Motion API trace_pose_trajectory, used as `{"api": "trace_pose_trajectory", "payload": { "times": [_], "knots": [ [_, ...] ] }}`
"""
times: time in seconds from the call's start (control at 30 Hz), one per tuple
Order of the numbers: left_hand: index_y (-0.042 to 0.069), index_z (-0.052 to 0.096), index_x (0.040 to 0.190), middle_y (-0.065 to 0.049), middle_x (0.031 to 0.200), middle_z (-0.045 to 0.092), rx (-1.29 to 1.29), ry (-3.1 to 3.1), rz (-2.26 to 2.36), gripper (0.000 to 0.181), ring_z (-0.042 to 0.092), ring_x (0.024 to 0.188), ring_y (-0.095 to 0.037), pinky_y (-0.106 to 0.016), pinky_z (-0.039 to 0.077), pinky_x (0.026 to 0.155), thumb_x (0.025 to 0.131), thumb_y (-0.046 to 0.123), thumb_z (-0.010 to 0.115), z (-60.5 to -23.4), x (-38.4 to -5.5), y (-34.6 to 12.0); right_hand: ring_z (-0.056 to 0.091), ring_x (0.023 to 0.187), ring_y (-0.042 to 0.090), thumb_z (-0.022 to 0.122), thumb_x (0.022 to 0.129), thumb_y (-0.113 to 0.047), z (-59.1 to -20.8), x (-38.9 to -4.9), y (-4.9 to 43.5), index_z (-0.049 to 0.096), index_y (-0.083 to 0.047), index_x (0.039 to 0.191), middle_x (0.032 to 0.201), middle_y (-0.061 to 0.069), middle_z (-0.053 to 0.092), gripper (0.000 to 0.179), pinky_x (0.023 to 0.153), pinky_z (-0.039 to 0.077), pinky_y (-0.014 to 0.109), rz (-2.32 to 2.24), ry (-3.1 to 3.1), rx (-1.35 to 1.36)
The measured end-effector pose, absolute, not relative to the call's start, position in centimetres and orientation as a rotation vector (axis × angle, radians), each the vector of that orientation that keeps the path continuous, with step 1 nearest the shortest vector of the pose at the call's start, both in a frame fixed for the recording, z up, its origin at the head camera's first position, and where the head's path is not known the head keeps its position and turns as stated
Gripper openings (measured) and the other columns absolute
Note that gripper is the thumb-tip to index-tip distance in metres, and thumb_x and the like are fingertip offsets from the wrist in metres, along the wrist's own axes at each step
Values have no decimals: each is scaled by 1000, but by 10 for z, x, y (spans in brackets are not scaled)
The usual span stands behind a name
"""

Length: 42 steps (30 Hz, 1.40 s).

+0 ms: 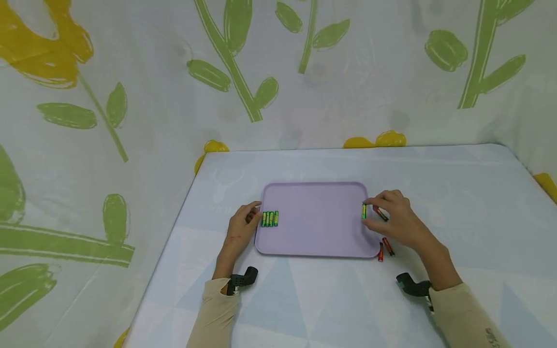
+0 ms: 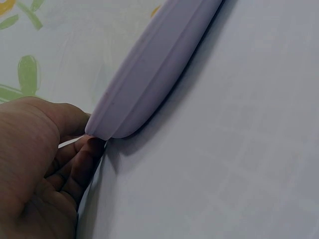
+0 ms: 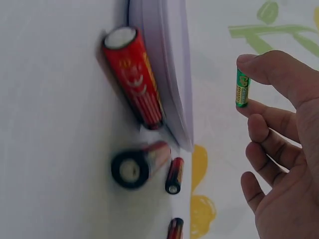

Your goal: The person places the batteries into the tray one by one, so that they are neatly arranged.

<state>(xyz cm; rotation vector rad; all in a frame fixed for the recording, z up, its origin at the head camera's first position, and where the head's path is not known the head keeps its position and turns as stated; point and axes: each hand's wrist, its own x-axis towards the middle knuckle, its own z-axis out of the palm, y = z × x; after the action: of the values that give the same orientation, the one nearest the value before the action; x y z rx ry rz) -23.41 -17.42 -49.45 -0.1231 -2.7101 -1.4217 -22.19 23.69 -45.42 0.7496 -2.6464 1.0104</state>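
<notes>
My right hand (image 1: 398,220) pinches a green battery (image 3: 242,88) by its two ends, between thumb and a fingertip. It holds the battery above the right edge of a shallow lilac tray (image 1: 319,220). My left hand (image 1: 241,227) is at the tray's left edge. In the left wrist view, its thumb and fingers grip the rim at a corner, some fingers lying under it. Just inside that edge, several green batteries (image 1: 270,219) lie side by side in a row, parallel to one another.
Several red batteries lie loose on the table right of the tray, one red battery (image 3: 133,77) close to its wall. Another red battery (image 1: 381,214) is partly behind my right hand. A pale patterned cloth (image 1: 278,299) covers the table, and a flower-printed curtain (image 1: 348,96) hangs behind.
</notes>
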Motion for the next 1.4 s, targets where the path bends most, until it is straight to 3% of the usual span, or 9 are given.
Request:
{"api": "trace_pose_trajectory", "payload": {
  "times": [0.23,1.07,1.27,1.4],
  "knots": [
    [13,62,135,-5,108,61,-130,-2709,-1409,34,55,92,-16,-34,47,81,102,17,61,-497,-236,-173,40,106,24,84,81,-16,-457,-225,224,70,-8,114,94,5,54,37,85,26,48,1008,-2691,733],
    [14,63,135,-1,105,62,-112,-2711,-1381,35,54,89,-14,-31,48,79,100,17,64,-514,-243,-172,40,106,21,87,78,-16,-463,-237,193,72,-10,115,96,5,55,40,88,28,50,1065,-2607,762],
    [12,63,134,-2,104,61,-120,-2696,-1383,34,54,89,-13,-30,48,79,100,15,64,-517,-247,-169,40,104,17,88,76,-14,-464,-240,189,72,-12,113,95,-5,52,41,88,27,47,1056,-2565,798],
    [10,63,134,-2,103,61,-157,-2679,-1370,34,54,88,-14,-30,48,78,100,14,63,-518,-250,-169,40,102,17,88,76,-14,-462,-242,185,72,-11,113,96,-4,52,41,86,28,45,1060,-2543,816]
  ]
}}
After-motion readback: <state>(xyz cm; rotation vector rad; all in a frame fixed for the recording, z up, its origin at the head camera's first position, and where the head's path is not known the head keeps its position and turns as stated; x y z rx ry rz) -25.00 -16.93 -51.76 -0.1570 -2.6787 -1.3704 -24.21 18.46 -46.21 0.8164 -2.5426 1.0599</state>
